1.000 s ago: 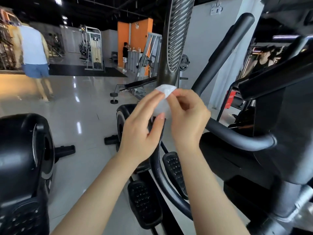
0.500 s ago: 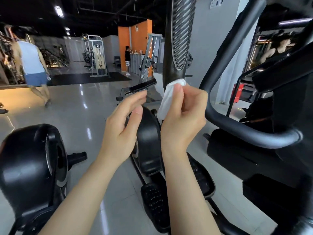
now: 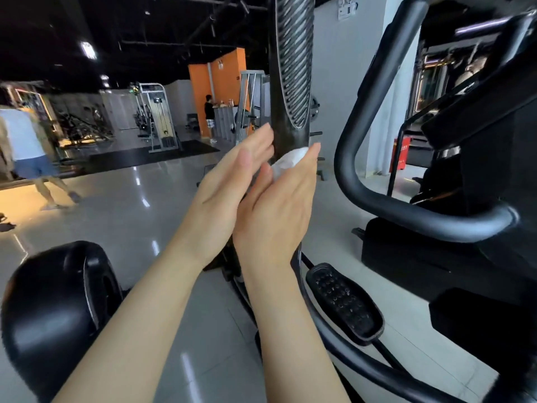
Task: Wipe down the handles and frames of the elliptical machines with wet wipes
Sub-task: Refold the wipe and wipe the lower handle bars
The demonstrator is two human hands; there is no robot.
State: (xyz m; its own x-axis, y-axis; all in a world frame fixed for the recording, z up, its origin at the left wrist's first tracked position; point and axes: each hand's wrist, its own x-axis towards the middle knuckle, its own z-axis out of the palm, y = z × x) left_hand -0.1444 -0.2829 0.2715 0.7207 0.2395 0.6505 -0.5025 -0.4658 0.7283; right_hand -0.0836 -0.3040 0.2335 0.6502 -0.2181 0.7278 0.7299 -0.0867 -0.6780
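Note:
The elliptical's upright ribbed handle (image 3: 291, 82) rises at the top centre. My right hand (image 3: 279, 210) holds a crumpled white wet wipe (image 3: 289, 159) between thumb and fingers and presses it on the handle's lower end. My left hand (image 3: 232, 181) is beside it with straight fingers, its tips at the handle's left side; whether they touch is unclear. A thick curved black frame bar (image 3: 406, 218) runs to the right of my hands. The handle's lower part is hidden behind my hands.
A black studded pedal (image 3: 345, 303) lies below right. A neighbouring machine's round black housing (image 3: 58, 309) stands at lower left. A person (image 3: 29, 152) walks across the glossy floor at far left; another person (image 3: 209, 117) stands by the orange wall.
My right hand has carried the wipe up onto the handle's lower end. My left hand has risen and closed in beside it. The walking person has moved further left.

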